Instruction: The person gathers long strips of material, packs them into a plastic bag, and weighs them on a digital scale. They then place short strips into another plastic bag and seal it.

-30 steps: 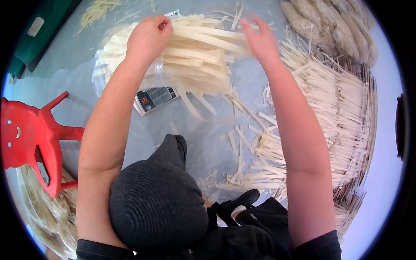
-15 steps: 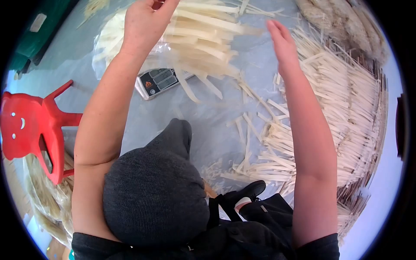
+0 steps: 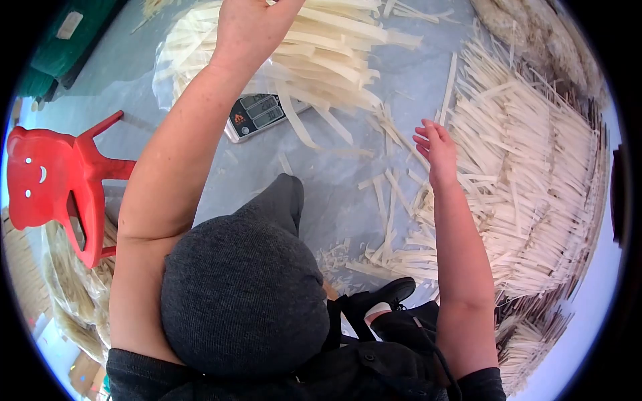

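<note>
My left hand (image 3: 254, 30) is at the top edge of the view, over a heap of pale flat strips (image 3: 328, 50). Its fingers are mostly cut off by the frame, so whatever they hold is hidden. Clear plastic (image 3: 164, 77) shows at the heap's left side. Beneath the heap, a digital scale (image 3: 261, 113) with a dark panel is partly covered. My right hand (image 3: 438, 152) hangs with fingers apart and nothing in them, beside a large spread pile of similar strips (image 3: 521, 160) on the right.
A red stool (image 3: 57, 180) lies or stands tilted at the left, with bagged strips (image 3: 77, 281) below it. Dark green bundles (image 3: 63, 47) sit at the upper left. Loose strips (image 3: 388, 194) litter the grey floor (image 3: 334, 167). My bent knee (image 3: 244, 294) fills the lower middle.
My right hand has come down and nearer to my body, its fingers now slightly curled. My left hand has moved a little right and up. The view has shifted slightly.
</note>
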Action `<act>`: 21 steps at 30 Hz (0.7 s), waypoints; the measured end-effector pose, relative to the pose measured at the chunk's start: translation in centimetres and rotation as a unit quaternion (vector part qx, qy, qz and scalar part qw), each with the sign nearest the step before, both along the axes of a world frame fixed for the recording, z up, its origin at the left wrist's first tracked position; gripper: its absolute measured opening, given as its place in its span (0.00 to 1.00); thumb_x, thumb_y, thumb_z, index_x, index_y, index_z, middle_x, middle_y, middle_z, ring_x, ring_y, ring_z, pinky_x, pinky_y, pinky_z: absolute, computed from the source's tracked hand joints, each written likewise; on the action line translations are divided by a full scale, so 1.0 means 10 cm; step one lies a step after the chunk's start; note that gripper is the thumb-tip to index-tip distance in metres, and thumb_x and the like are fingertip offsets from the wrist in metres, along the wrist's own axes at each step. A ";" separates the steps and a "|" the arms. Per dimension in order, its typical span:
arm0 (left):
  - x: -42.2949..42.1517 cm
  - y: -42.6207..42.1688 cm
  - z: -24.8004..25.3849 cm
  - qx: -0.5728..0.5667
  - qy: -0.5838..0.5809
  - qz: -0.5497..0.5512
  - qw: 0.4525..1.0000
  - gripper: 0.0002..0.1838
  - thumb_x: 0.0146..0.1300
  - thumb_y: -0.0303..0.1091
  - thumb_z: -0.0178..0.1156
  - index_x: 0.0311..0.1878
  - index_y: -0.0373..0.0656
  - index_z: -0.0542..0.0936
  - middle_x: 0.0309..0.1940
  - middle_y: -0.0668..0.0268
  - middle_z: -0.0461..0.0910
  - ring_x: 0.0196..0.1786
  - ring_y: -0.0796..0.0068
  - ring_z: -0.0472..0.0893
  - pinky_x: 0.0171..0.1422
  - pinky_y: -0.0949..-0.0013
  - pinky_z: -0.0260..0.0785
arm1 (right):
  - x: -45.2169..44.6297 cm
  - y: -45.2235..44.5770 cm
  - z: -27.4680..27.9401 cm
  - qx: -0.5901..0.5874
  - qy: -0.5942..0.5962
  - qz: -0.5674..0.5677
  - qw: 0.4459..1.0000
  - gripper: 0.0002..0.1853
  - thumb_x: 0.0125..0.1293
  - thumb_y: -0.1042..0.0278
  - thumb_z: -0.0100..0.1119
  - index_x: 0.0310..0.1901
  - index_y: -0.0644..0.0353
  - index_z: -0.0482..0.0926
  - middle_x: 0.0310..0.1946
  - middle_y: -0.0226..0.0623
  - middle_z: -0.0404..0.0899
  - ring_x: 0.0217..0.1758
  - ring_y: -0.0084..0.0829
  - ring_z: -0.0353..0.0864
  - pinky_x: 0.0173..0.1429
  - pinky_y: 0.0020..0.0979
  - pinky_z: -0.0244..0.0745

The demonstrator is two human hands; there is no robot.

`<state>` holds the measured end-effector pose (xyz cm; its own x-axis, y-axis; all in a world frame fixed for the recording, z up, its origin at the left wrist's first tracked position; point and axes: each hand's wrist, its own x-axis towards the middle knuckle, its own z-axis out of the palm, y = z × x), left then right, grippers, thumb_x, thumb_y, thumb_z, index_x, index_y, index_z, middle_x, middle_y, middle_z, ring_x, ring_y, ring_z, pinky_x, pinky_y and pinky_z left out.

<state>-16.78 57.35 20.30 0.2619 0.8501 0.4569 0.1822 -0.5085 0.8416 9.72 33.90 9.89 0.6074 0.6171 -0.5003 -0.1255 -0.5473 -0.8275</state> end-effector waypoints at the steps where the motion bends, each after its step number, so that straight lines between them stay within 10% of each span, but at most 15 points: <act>1: 0.00 -0.02 0.01 -0.001 0.001 0.000 1.000 0.09 0.65 0.31 0.62 0.43 0.38 0.84 0.33 0.67 0.84 0.37 0.81 0.80 0.45 0.75 0.72 | -0.01 -0.02 0.00 -0.001 0.001 0.000 1.000 0.20 0.71 0.53 0.55 0.56 0.58 0.77 0.48 0.37 0.81 0.49 0.27 0.81 0.53 0.28 0.74; 17: -0.15 0.08 -0.03 0.051 0.230 0.079 0.969 0.14 0.66 0.40 0.59 0.50 0.44 0.83 0.42 0.62 0.83 0.41 0.70 0.82 0.47 0.69 0.74 | -0.37 0.64 0.44 0.194 0.049 -0.012 0.980 0.12 0.68 0.62 0.59 0.39 0.63 0.83 0.34 0.36 0.84 0.35 0.24 0.81 0.47 0.25 0.76; 21: -0.04 0.30 -0.15 0.033 0.470 0.127 0.873 0.22 0.67 0.49 0.55 0.57 0.45 0.78 0.53 0.55 0.78 0.51 0.57 0.80 0.55 0.57 0.72 | -0.50 0.50 0.09 0.043 0.102 -0.013 0.994 0.28 0.66 0.48 0.60 0.60 0.58 0.71 0.56 0.44 0.72 0.56 0.37 0.75 0.56 0.38 0.74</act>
<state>-17.17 60.37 18.79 0.3549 0.9152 0.1910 0.8904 -0.3932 0.2295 4.76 38.87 10.74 0.5152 0.6488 -0.5600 -0.3077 -0.4698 -0.8274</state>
